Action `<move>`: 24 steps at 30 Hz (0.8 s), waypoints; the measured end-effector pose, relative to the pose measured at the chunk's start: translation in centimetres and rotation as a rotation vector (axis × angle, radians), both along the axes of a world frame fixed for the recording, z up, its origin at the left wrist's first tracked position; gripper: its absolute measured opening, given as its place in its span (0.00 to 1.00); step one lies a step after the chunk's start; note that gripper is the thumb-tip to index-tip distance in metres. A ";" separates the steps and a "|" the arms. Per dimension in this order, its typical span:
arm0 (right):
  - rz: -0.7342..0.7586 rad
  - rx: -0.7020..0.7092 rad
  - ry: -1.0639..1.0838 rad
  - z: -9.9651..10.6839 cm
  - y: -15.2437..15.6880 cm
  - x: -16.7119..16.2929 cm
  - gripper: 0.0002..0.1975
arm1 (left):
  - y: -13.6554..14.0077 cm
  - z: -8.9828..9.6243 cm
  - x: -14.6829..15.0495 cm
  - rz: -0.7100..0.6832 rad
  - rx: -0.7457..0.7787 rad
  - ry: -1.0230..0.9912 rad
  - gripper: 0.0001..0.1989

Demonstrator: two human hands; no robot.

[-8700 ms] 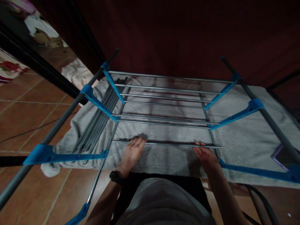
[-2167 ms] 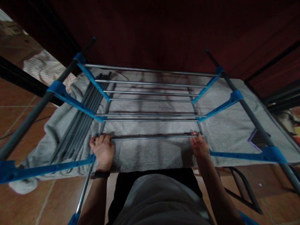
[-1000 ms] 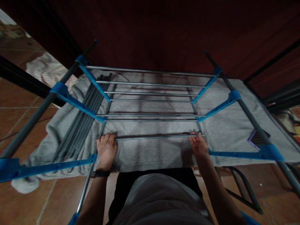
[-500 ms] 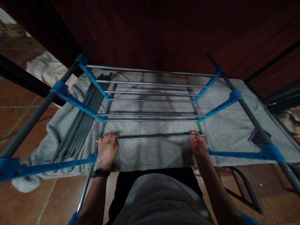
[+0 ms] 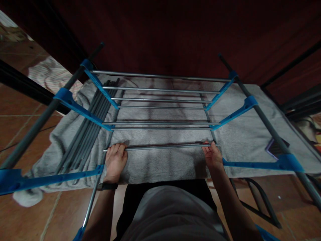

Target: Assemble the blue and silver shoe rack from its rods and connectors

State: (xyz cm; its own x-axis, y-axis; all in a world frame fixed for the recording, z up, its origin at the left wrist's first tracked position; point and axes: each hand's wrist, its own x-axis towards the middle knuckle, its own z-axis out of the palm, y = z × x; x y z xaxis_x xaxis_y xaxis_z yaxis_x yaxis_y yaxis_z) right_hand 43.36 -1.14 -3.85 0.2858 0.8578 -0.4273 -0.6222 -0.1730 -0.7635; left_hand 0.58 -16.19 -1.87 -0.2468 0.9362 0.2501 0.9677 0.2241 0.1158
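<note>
A thin grey metal rod (image 5: 163, 147) lies crosswise in front of me, held near both ends. My left hand (image 5: 115, 159) is closed over its left part, back of the hand up. At the right end, the fingers of my right hand (image 5: 212, 155) are curled round the rod with the palm partly up. Beyond it stands a rack frame of grey poles (image 5: 35, 127) and blue plastic brackets (image 5: 85, 112). Several metal rods (image 5: 160, 89) span its far brackets. The near left bracket (image 5: 60, 177) and near right bracket (image 5: 258, 165) have no rod between them.
Several loose grey tubes (image 5: 87, 130) lie bundled on the grey blanket (image 5: 160, 167) at the left. A small dark rectangular item with a purple edge (image 5: 277, 148) lies at the right. A dark red surface (image 5: 160, 36) rises behind; a black metal frame (image 5: 260, 201) stands lower right.
The rod has shifted very slightly to the right within my hands. My grip on it looks the same, and the rack has stayed in place.
</note>
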 end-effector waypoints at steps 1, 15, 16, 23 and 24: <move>-0.003 -0.001 0.001 0.0 0.0 0.0 0.09 | 0.0 0.0 0.0 -0.003 0.005 0.003 0.13; 0.088 0.060 -0.017 -0.3 -0.3 0.0 0.10 | -0.1 -0.3 -0.4 -0.084 0.074 0.058 0.11; 0.095 0.063 -0.015 -0.3 -0.3 0.0 0.09 | -0.1 -0.5 -0.5 -0.086 0.079 0.062 0.11; 0.104 0.037 -0.007 -0.1 -0.3 0.0 0.04 | -0.2 -0.9 -0.9 -0.086 0.100 0.035 0.11; 0.106 0.039 0.004 -0.1 -0.3 0.0 0.04 | -0.2 -0.9 -0.8 -0.087 0.104 0.031 0.11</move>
